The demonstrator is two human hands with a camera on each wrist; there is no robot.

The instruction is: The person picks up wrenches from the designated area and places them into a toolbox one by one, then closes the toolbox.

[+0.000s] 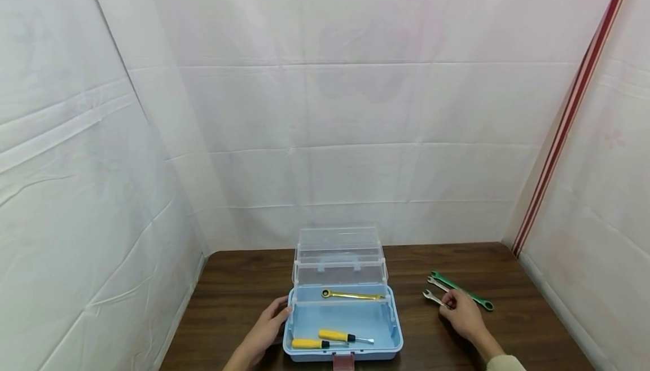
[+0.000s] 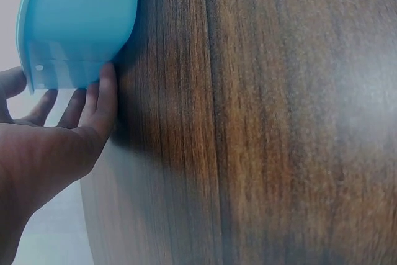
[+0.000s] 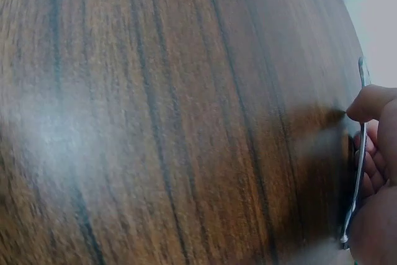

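A light blue toolbox (image 1: 345, 317) stands with its clear lid (image 1: 340, 255) raised. My left hand (image 1: 264, 328) holds its left side, thumb at the rim and fingers against the outer wall (image 2: 80, 23). Inside lie two yellow-handled screwdrivers (image 1: 332, 335) near the front and a gold wrench (image 1: 352, 295) across the back. On the right, my right hand (image 1: 463, 312) pinches a small silver wrench (image 1: 431, 297) between thumb and fingers, low over the table. The silver shaft (image 3: 361, 159) runs along the palm in the right wrist view.
Just beyond the right hand lie a green wrench (image 1: 482, 302) and another silver wrench (image 1: 438, 284), partly covered by the hand. The dark wooden table (image 1: 233, 281) is bounded by white cloth walls (image 1: 355, 179). A reddish latch (image 1: 343, 362) hangs at the toolbox's front.
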